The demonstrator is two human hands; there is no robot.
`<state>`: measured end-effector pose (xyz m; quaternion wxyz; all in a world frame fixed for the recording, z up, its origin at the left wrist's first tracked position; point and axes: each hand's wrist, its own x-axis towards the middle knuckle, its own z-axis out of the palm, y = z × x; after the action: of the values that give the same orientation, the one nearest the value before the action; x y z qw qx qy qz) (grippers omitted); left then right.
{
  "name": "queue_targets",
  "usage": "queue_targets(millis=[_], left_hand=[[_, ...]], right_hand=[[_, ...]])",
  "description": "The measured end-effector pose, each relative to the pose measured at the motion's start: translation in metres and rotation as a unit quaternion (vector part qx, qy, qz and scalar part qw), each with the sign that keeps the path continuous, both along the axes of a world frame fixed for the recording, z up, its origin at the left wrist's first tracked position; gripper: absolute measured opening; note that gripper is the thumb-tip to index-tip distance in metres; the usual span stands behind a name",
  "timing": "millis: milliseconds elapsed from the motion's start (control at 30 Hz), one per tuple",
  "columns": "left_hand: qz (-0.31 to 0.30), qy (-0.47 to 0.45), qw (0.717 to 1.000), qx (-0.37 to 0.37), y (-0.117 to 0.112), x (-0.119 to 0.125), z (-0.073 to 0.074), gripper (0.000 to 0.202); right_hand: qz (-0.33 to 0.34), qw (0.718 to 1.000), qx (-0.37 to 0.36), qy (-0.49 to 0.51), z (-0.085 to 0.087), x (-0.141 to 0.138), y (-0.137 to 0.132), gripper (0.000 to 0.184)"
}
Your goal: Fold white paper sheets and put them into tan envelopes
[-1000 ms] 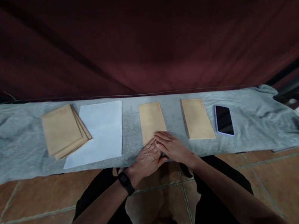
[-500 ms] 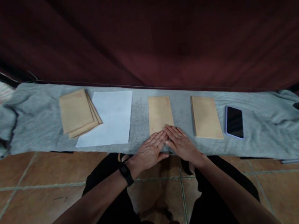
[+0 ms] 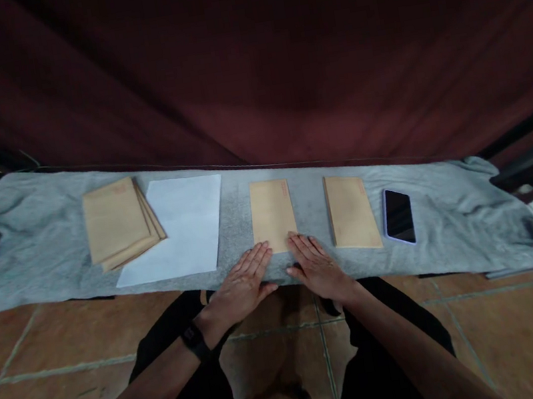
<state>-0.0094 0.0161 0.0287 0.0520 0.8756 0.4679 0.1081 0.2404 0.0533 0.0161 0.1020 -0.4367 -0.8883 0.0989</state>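
A tan paper envelope (image 3: 272,212) with small red print at its upper right lies flat in front of me. My left hand (image 3: 244,284) rests flat, its fingertips at the envelope's lower left corner. On the lower right corner lie the fingertips of my right hand (image 3: 319,269), also flat. Both hands are open and grip nothing. To the right is a stack of similar envelopes (image 3: 352,213). Further left, a looser, fanned pile of envelopes (image 3: 116,220) partly covers a white sheet of paper (image 3: 189,225).
A grey cloth (image 3: 50,240) covers the narrow bench. A phone (image 3: 398,218) in a pale purple case lies right of the envelope stack. Behind the bench hangs a dark red curtain (image 3: 248,81). Below is a tiled floor (image 3: 91,342).
My hands have moved apart from the middle of the envelope's lower edge towards its two lower corners. The whole view has shifted slightly.
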Motion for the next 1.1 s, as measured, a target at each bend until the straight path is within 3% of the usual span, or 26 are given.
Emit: queue_targets(millis=[333,467,567,700,867,967,1100], left_hand=[[0.025,0.017,0.999,0.015,-0.004,-0.012,-0.007,0.073],[0.038,0.015,0.999,0.024,-0.003,-0.011,-0.005,0.071],[0.063,0.020,0.998,0.014,0.004,-0.009,0.001,0.058],[0.075,0.027,0.997,-0.008,0.018,-0.001,0.015,0.041],[0.071,0.050,0.996,0.019,0.035,0.022,0.027,0.033],[0.069,0.037,0.996,0.032,0.042,0.031,0.026,0.037],[0.079,-0.001,0.997,0.027,0.046,0.032,0.016,0.040]], right_hand=[[-0.058,0.998,-0.005,0.006,0.002,0.004,-0.005,0.067],[-0.082,0.996,-0.024,0.031,0.010,0.003,0.003,0.058],[-0.138,0.989,-0.030,0.043,0.019,-0.002,0.012,0.045],[-0.193,0.979,-0.051,0.049,0.029,-0.011,0.023,0.032],[-0.245,0.960,-0.133,0.036,0.040,-0.018,0.034,0.024],[-0.252,0.957,-0.142,0.039,0.042,-0.018,0.038,0.020],[-0.243,0.964,-0.103,0.043,0.040,-0.020,0.041,0.019]])
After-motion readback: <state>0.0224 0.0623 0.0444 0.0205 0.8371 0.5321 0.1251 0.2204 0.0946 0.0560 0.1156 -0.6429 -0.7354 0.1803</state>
